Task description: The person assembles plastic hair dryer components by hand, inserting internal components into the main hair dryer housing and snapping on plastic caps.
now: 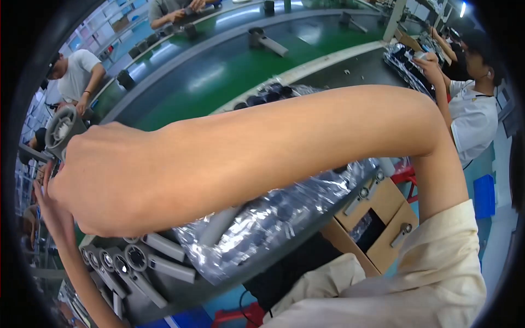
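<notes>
My right forearm stretches leftward across the view, and my right hand [109, 177] is curled at the far left with its fingertips hidden behind it. Just past its knuckles a grey round-headed housing [61, 129] sticks up, with pale parts inside its ring. My left hand [53, 202] comes up from the lower left, its fingers bent around the lower part of that housing, which is mostly hidden by my right hand. Under my wrist, several similar grey housings with handles [158, 265] lie in a row on the dark bench.
Clear plastic sheeting [262, 229] over dark round parts covers the bench beneath my arm. An open cardboard box [377, 235] stands at right, near a blue bin [484, 195]. Beyond runs a green conveyor [219, 76] carrying a grey housing [268, 42]. Co-workers [478, 104] sit around.
</notes>
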The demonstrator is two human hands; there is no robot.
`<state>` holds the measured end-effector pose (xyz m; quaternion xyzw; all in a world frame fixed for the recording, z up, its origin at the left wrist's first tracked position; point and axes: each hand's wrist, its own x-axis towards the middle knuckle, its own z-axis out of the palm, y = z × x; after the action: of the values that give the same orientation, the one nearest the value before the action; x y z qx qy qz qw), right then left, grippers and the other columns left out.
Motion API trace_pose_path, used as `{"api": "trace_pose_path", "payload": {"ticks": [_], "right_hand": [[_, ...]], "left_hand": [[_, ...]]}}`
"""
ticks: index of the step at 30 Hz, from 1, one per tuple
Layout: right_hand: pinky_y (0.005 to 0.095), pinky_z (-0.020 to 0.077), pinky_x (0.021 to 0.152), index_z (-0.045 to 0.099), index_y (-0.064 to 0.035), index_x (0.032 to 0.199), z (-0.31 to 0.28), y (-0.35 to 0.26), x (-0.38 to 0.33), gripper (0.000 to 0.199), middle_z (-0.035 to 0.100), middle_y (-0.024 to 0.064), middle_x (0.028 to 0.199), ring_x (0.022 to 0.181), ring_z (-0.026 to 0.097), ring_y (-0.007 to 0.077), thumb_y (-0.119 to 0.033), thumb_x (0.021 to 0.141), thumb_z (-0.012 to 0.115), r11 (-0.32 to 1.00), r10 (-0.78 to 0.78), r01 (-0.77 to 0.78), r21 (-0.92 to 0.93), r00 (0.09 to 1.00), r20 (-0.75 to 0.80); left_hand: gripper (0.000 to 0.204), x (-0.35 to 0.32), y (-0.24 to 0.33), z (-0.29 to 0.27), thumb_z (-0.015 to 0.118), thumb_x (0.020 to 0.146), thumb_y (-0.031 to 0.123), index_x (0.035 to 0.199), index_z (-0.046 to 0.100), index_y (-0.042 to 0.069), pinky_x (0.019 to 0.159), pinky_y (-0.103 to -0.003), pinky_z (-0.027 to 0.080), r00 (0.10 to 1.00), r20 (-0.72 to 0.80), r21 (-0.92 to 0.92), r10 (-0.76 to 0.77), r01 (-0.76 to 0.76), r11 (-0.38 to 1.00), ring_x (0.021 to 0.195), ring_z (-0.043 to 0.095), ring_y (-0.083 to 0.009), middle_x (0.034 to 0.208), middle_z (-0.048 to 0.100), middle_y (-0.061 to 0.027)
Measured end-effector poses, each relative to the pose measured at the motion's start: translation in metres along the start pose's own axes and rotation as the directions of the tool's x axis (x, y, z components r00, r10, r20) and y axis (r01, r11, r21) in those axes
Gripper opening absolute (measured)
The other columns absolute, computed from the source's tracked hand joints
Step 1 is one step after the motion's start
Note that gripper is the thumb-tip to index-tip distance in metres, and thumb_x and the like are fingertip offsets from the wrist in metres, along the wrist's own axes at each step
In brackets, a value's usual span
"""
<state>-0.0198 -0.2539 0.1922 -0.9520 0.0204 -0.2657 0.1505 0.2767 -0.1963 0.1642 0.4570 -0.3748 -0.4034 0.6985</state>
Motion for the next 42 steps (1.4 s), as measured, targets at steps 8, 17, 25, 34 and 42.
{"api": "trace_pose_path", "payload": {"ticks": [8,17,25,34,42], "right_hand": [[0.0370,0.0497,0.064,0.064,-0.0033,0.092,-0.030,-0.024,-0.100,0.025,0.063,0.0162,0.075,0.068,0.063,0.0297,-0.025,0.082,0.057,0.960,-0.124,0.092,0.265,0.987,0.107],[0.0313,0.0494,0.065,0.061,-0.0019,0.096,-0.147,0.190,-0.251,0.020,0.064,0.0120,0.081,0.071,0.062,0.0189,-0.013,0.079,0.058,0.701,0.685,-0.601,-0.383,0.718,0.127],[0.0253,0.0461,0.050,0.059,0.0030,0.088,-0.086,0.205,-0.293,0.022,0.060,0.0070,0.066,0.057,0.057,0.0123,-0.011,0.074,0.067,0.641,0.744,-0.761,-0.097,0.586,0.321],[0.0249,0.0461,0.047,0.060,0.0031,0.079,-0.073,0.202,-0.297,0.013,0.061,0.0068,0.060,0.051,0.058,0.0119,-0.007,0.073,0.065,0.588,0.799,-0.808,0.021,0.585,0.139],[0.0323,0.0495,0.064,0.066,-0.0003,0.078,-0.072,0.188,-0.294,0.017,0.066,0.0129,0.074,0.069,0.064,0.0227,-0.013,0.067,0.069,0.645,0.764,-0.742,-0.183,0.633,0.124]], "left_hand": [[0.048,-0.141,-0.079,0.170,0.037,0.096,0.021,0.139,0.026,0.002,0.107,-0.033,0.025,0.964,-0.219,0.151,0.150,-0.118,0.981,0.132,0.029,-0.0214,0.145,0.025,-0.0122],[0.039,-0.208,-0.120,0.214,0.037,0.096,0.030,0.126,0.041,0.006,0.067,-0.034,0.048,0.948,0.164,-0.659,-0.272,0.311,0.685,0.092,0.053,-0.0258,0.118,0.043,-0.0237],[0.056,-0.221,-0.133,0.239,0.041,0.092,0.039,0.136,0.027,0.006,0.064,-0.033,0.052,0.936,0.217,-0.232,-0.276,0.324,0.917,0.088,0.059,-0.0304,0.121,0.047,-0.0224],[0.045,-0.229,-0.151,0.253,0.026,0.097,0.032,0.137,0.028,0.010,0.063,-0.036,0.051,0.879,0.247,-0.536,-0.408,0.475,0.698,0.087,0.059,-0.0335,0.124,0.044,-0.0284],[0.047,-0.241,-0.151,0.243,0.030,0.095,0.032,0.137,0.027,0.011,0.062,-0.036,0.051,0.883,0.206,-0.481,-0.421,0.467,0.742,0.086,0.059,-0.0334,0.123,0.044,-0.0275]]}}
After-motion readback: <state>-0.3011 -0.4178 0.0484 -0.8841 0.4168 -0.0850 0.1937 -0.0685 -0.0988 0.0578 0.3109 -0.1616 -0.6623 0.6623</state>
